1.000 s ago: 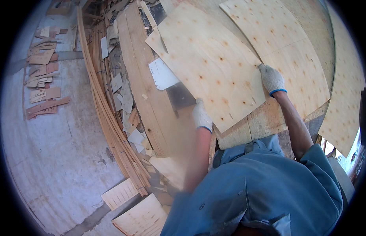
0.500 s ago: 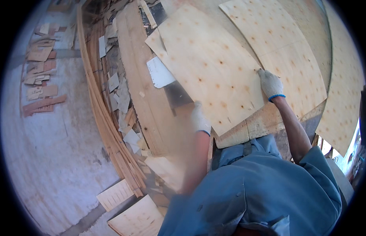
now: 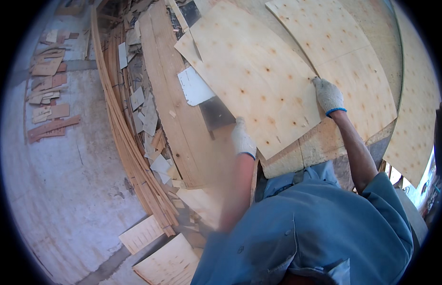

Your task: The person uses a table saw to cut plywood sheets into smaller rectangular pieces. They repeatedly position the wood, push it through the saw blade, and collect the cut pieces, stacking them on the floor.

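Note:
A pale, knotty plywood sheet (image 3: 254, 80) lies slanted across the bench in front of me. My left hand (image 3: 242, 138), in a white knit glove, is closed on its left edge near the close corner. On the opposite edge, my right hand (image 3: 329, 96) pinches the sheet, its glove showing a blue cuff. Both thumbs point away from me; the fingers under the sheet are hidden. Beside my right hand lies a second knotty sheet (image 3: 344, 61), partly next to the first one's edge. A worn tan board (image 3: 301, 151) shows beneath the near edge.
Long thin wood strips (image 3: 130, 147) run along the left, with broken offcuts (image 3: 147, 114) beside them. A white rounded piece (image 3: 194, 86) sits left of the sheet. Small wood pieces (image 3: 49, 66) lie on the concrete floor (image 3: 83, 180). Another large sheet (image 3: 416, 95) stands at the right.
The sheet and both my hands have shifted slightly away from me. Both hands keep their hold on its edges.

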`<move>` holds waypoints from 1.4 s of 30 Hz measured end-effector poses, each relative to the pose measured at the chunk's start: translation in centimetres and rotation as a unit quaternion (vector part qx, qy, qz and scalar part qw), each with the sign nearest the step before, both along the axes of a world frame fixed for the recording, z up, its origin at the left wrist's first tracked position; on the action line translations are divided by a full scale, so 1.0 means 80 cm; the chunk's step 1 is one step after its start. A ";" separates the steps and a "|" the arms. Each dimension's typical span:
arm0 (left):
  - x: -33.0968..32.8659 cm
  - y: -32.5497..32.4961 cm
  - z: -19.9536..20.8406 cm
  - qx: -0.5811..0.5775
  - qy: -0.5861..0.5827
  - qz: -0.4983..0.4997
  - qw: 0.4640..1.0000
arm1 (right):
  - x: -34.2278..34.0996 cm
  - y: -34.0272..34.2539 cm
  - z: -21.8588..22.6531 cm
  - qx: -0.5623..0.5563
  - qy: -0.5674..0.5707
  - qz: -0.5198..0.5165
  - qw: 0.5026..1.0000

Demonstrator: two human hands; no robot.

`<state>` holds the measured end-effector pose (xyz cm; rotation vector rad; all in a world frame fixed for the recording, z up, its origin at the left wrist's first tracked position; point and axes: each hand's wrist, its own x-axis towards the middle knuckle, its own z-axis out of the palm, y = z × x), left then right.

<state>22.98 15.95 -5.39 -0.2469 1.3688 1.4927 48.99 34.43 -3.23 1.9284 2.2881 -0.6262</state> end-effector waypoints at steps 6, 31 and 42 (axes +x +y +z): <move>-0.006 0.009 -0.007 -0.005 0.016 -0.012 1.000 | -0.005 0.004 0.006 0.042 0.028 0.019 0.999; -0.031 0.047 -0.005 -0.014 0.024 0.002 1.000 | -0.026 0.048 0.004 0.039 -0.003 0.035 0.999; -0.029 0.069 0.013 -0.039 0.029 0.009 0.999 | -0.034 0.061 0.009 0.033 0.005 0.007 0.999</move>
